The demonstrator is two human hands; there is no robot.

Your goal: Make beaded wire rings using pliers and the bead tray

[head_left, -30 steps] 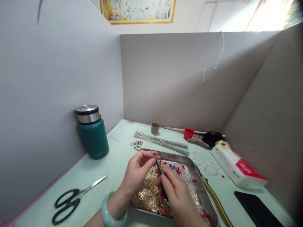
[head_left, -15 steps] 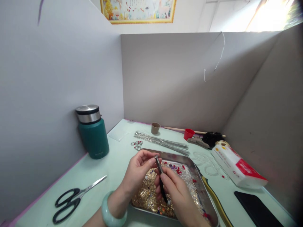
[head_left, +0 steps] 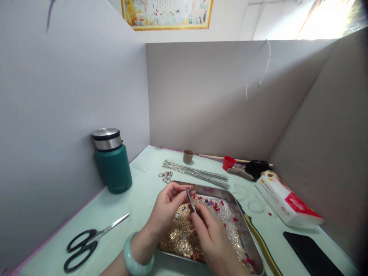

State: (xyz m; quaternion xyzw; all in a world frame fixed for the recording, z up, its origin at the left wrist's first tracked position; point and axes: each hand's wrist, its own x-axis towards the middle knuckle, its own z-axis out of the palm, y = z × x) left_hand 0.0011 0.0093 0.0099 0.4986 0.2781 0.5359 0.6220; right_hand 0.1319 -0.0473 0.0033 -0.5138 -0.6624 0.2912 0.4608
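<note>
Right hand (head_left: 211,235) fingers grip tweezers (head_left: 190,201), left hand (head_left: 166,209) fingers pinch their tip – red-white carton (head_left: 287,205) print unreadable

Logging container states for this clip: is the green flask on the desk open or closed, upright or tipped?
Closed and upright: the green flask stands on its base by the left partition with its silver lid seated on top.

No legible text anywhere: small print on the green flask (head_left: 113,163), red-and-white markings on the tissue pack (head_left: 287,201) and rows of characters along the top of the framed picture (head_left: 168,13) on the far wall, all too small or blurred to make out
</note>
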